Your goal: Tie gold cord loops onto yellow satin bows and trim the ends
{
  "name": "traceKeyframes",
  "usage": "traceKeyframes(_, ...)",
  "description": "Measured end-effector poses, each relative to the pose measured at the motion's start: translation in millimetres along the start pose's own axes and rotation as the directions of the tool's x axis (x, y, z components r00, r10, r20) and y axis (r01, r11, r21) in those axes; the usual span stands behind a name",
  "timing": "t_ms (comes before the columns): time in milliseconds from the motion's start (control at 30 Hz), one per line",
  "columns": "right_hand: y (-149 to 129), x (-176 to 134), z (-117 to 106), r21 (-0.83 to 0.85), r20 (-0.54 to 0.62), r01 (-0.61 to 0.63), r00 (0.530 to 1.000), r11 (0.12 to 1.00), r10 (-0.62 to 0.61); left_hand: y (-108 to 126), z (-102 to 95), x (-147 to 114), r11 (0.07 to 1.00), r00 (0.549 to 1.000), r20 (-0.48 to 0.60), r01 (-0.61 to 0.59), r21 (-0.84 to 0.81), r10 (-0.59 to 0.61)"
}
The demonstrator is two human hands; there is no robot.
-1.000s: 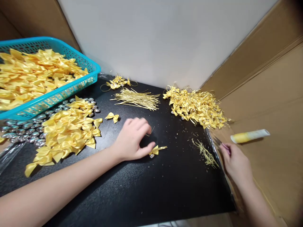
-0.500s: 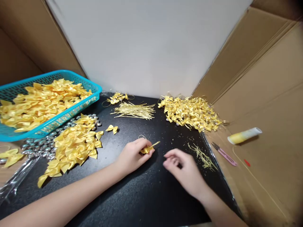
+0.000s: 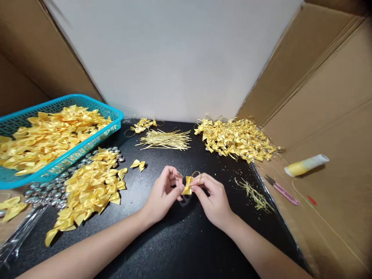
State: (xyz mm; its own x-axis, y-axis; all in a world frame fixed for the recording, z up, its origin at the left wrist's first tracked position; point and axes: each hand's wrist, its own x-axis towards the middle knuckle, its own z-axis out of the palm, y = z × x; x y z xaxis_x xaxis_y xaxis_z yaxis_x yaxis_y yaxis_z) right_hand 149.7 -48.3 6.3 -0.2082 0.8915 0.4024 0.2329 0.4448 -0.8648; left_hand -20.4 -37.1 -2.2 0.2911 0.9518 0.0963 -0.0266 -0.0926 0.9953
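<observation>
A bow [image 3: 188, 187] is held over the middle of the surface [image 3: 186, 248], between both hands. Its right side is pinched between the closed thumb and forefinger of the right hand [image 3: 214, 199], where a gold loop [image 3: 197, 172] is also seen. The left hand [image 3: 165, 193] is half curled, its thumb tip set at the bow's left edge; whether a grip is had there cannot be told. Cords [image 3: 165, 140] are laid near the far edge, clippings [image 3: 255, 196] strewn by the right edge, and snips [image 3: 285, 192] set down just beyond it.
</observation>
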Motion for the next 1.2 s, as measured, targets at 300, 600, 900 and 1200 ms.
traceKeyframes(300, 6, 6, -17, -0.223, 0.337, 0.403, 0.886, 0.887, -0.318, 8, -5.6, 4, 0.974, 0.947, 0.313, 0.006, 0.226, -0.078)
traceKeyframes(600, -1, -3, -2, -0.471, -0.042, 0.33, 0.918, 0.818, -0.395, 5, 1.5, -1, 0.913, 0.99, 0.073, -0.139, 0.384, 0.12)
traceKeyframes(900, -12, -5, 7, -0.632, -0.023, 0.161, 0.974, 0.758, -0.226, 5, -1.1, -7, 0.726, 0.915, 0.194, -0.398, 0.56, 0.352)
traceKeyframes(1200, -8, -5, 7, -0.609, -0.018, 0.146, 0.98, 0.779, -0.198, 4, 2.2, -6, 0.704, 0.912, 0.213, -0.406, 0.582, 0.35)
